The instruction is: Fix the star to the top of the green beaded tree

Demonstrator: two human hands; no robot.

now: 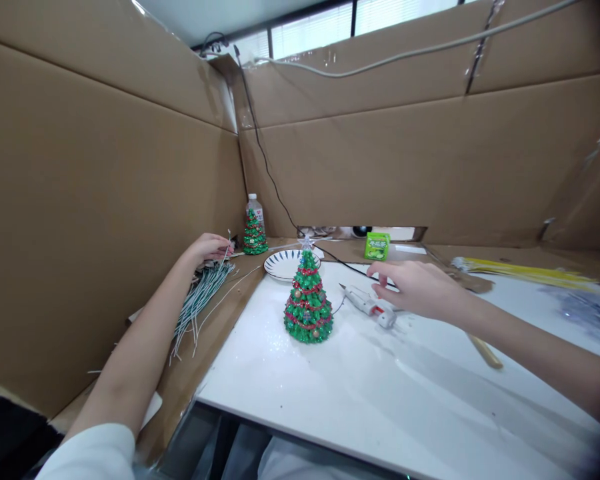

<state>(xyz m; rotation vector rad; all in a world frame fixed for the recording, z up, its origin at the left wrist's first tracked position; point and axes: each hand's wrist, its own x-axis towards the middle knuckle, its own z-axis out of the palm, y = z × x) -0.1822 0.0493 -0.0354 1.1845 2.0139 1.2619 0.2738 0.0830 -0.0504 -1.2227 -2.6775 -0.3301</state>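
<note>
White-sleeved left hand (207,248) is pinching pale wire stems (200,300); right hand (415,288) is hovering, fingers spread, over the white plastic glue gun (370,307) lying on the white tabletop (380,393), possibly risking a nozzle burn.

What we missed
Our right hand (415,288) hid part of the glue gun (363,301); print on the green box (377,245) was too small.

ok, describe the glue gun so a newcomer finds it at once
Start at the white board, then the green Christmas tree standing on it. Just right of the tree, at the fingertips of the right hand, lies the glue gun: the only white tool with a red trigger and a pointed nozzle.
</note>
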